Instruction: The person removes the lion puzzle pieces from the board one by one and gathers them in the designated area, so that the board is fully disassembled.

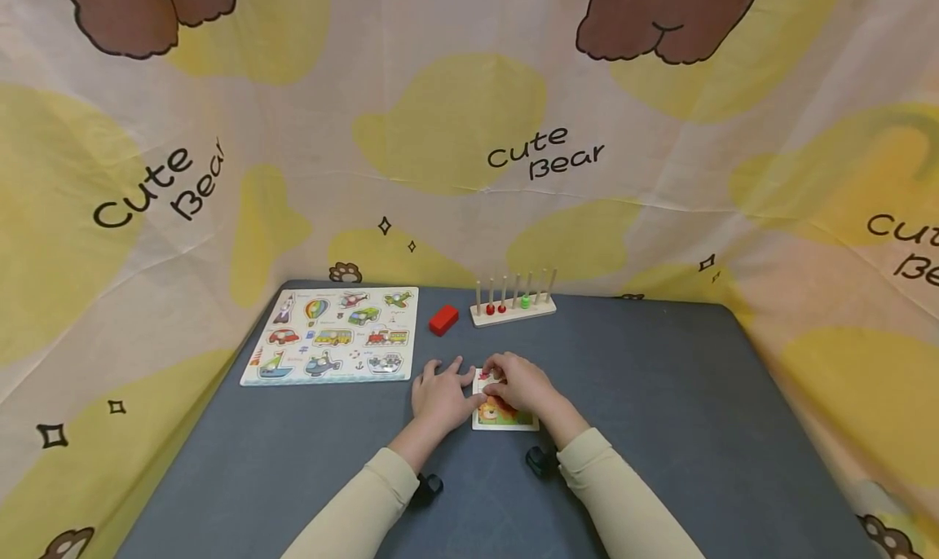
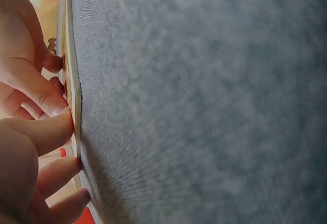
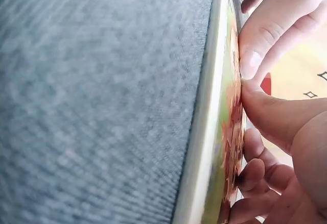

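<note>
A small picture puzzle board point(image 1: 490, 416) with a lion on it lies flat on the table, its pale edge point(image 3: 204, 117) close up in the right wrist view. My left hand point(image 1: 440, 398) rests at its left side, fingers spread, thumb on the board's face and fingertips by the far rim. Over the upper right of the board is my right hand point(image 1: 524, 384), with bent fingers and thumb touching the picture. Both thumb tips meet on the surface. Whether the right fingers pinch a loose piece is hidden.
A large vehicle puzzle board point(image 1: 333, 339) lies at the back left. Beside it are a red block point(image 1: 443, 320) and a peg stand point(image 1: 513, 310) with red and green beads. Printed fabric point(image 1: 455, 119) hangs behind the grey table point(image 1: 645, 429).
</note>
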